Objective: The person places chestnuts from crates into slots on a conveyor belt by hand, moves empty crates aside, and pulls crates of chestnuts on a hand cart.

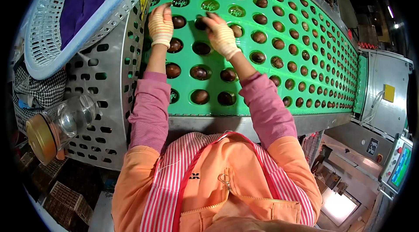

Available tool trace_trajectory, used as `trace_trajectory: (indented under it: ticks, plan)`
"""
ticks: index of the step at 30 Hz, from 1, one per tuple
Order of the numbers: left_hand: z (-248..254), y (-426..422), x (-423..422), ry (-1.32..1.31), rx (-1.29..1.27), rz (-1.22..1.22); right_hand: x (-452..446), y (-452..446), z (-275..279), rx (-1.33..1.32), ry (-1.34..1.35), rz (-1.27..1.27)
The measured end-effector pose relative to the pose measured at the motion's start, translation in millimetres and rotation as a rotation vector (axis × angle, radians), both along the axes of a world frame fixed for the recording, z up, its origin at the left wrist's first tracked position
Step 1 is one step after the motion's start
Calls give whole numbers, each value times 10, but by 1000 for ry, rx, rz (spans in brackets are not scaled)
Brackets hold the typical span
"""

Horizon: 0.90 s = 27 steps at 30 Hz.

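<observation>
Left hand [160, 25] and right hand [221, 36], striped-gloved, are held over a green, oval-pocketed tray [185, 84]; grip cannot be told. One glossy, rounded, dark-brown item [178, 22] is seated between them; could be dislodged if brushed by fingertips.

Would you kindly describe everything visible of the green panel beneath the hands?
The green panel looks like glossy plastic, lying roughly flat, with rows of rounded hollows. Most hold dark brown rounded pieces; several at the upper left are empty, showing markings. Metal edging borders its near side. The left hand and right hand are over it; whether fingers touch it is unclear.
</observation>
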<state>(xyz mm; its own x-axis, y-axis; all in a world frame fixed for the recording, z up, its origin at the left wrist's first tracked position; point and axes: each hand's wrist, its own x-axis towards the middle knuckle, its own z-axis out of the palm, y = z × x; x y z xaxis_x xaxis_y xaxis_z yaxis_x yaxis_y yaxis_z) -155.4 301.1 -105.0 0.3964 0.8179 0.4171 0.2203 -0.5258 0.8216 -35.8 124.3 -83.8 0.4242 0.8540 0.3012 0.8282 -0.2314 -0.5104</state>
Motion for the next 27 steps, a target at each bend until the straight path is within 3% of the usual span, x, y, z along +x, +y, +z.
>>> trace_trajectory:
  ticks: [2, 4, 6, 8, 10, 13, 14, 17, 20, 21, 24, 26, 27]
  plan:
    - [89, -156, -131, 62, -24, 14, -142, -272, 228, 11, 48, -218]
    - [193, -424, -206, 150, -3, -45, -225, -624, 259, 168, 67, -274]
    - [117, -864, -208, 336, 228, -171, -381, -1047, 236, 159, 32, -307]
    - [91, -1287, -266, 626, 284, -353, -602, -1425, 351, 122, 207, -261]
    - [-100, -1425, -298, 701, 485, -311, -906, -1759, 339, 216, 280, -320]
    - [293, -1474, -284, 766, 528, -394, -1369, -2127, 508, 205, 343, -443]
    - [122, -1357, -242, 642, 567, -461, -1515, -2224, 477, 248, 334, -470]
    - [120, -1343, -197, 766, 556, -536, -1800, -2663, 643, 306, 401, -516]
    - [-429, -737, -74, 796, 585, -582, -1973, -3344, 654, 421, 334, -654]
    - [-121, -958, -108, 853, 420, -609, -2065, -3690, 703, 393, 303, -773]
    - [234, -1556, -232, 840, 489, -410, -2249, -4760, 691, 376, 210, -1197]
    - [314, -2009, -345, 707, 517, -467, -2411, -5623, 482, 307, 271, -1504]
    - [636, -2582, -433, 713, 423, -477, -2491, -6078, 212, 271, 403, -1669]
